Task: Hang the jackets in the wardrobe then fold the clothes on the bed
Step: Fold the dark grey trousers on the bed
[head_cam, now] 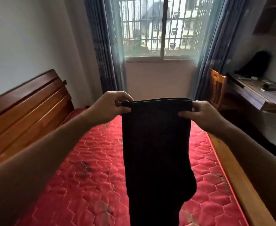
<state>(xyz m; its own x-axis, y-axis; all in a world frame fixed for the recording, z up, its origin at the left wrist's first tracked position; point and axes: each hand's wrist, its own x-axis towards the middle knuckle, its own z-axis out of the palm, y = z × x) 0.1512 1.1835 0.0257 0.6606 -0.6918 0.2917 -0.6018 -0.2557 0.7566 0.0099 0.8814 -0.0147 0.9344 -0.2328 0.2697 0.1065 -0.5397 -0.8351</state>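
Slip risk: the black garment (157, 144) hangs from its two top corners only. If either pinch loosens, that corner would likely drop and the cloth would land crumpled on the bed (88, 185).
Skew risk: a fold begun with the top edge not level could come out crooked, since the long drop would swing to one side.
Lower end: it runs out of view at 6 o'clock (so I cannot tell whether it clears the mattress). Lowering it fast could bunch it underneath.
Left hand (116, 106): grasping the band at the garment's 10 o'clock corner, thumb and fingers curled on it.
Right hand (199, 115): grasping the 2 o'clock corner, thumb in front and fingers behind.
Garment place: held in the air at the centre of view above the red mattress, with the headboard (24, 101) at 9 o'clock and the tabletop (255, 93) at 3 o'clock.
Garment look: black, matte, long and narrow, with a doubled band along the top like a waistband, so probably trousers. One soft bulge shows on its right edge low down.
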